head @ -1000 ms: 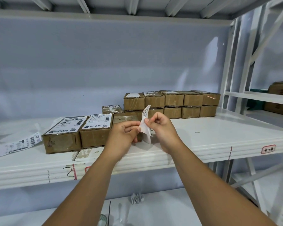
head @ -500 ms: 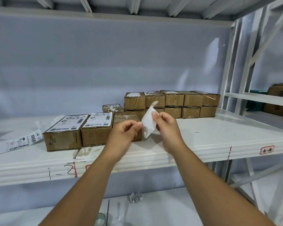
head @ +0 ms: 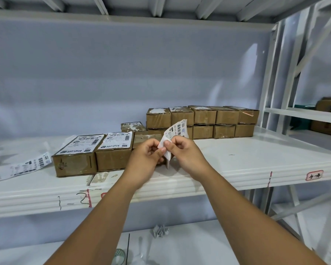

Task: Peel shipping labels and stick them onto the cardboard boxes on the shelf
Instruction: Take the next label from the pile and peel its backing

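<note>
Label-peeling step: left hand (head: 147, 153) and right hand (head: 183, 152) each pinch the lower corner of the shipping label (head: 177, 130), held above the shelf (head: 237, 159), near the unlabelled box (head: 143, 139); probably best parted slowly, adhesive kept off the skin.

Shelf (head: 237, 165), front centre: shipping label (head: 177, 129) pinched between left hand (head: 148, 156) and right hand (head: 184, 152). At 9 o'clock of them: labelled boxes (head: 75, 161), two, side by side, touching. Further at 9 o'clock, apart: label strip (head: 27, 166), flat. At 1 o'clock, behind: box row (head: 204, 119), two tiers. Lower shelf (head: 199, 245), 6 o'clock: crumpled paper (head: 161, 230); tape roll (head: 119, 254) nearer.
</note>
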